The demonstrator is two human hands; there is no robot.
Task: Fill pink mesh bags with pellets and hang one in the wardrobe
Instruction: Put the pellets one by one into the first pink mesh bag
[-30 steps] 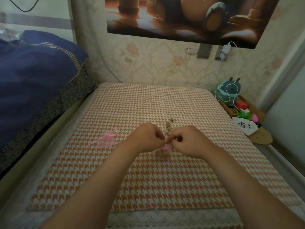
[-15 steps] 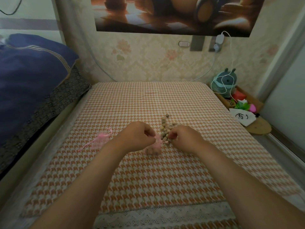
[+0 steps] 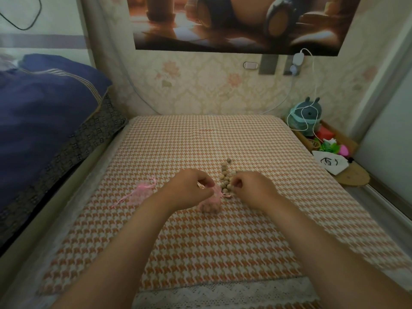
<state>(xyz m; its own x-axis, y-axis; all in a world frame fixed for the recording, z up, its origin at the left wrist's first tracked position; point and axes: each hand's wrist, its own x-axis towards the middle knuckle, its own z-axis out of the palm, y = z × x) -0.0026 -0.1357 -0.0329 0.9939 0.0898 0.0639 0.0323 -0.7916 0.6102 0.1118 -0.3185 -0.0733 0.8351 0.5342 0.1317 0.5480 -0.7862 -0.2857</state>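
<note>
Head: left hand point(image 3: 189, 188) pinches pink bag point(image 3: 211, 204), mouth hidden; right hand point(image 3: 254, 188) unclear.

No words, labels, brands or numbers can be read on anything.

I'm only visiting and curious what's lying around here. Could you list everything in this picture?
Loose pellets: small pile, beige, on the cloth between the hands.
Filled bag: one, pink mesh, on the cloth just below the pellets.
Second bag: one, pink mesh, on the cloth further left.
Cloth: one, orange-and-white check, covering the surface in front.
Bedding: one heap, dark blue, far left.
Poster: one, brown tones, on the wall.
Charger: one, white, plugged in below the poster.
Toy: one, teal, right of the cloth.
Pouch: one, white with a drawn face, right side.
Left hand: one, grips the filled bag's neck.
Right hand: one, fingers curled beside the pellets; what they pinch is unclear.
</note>
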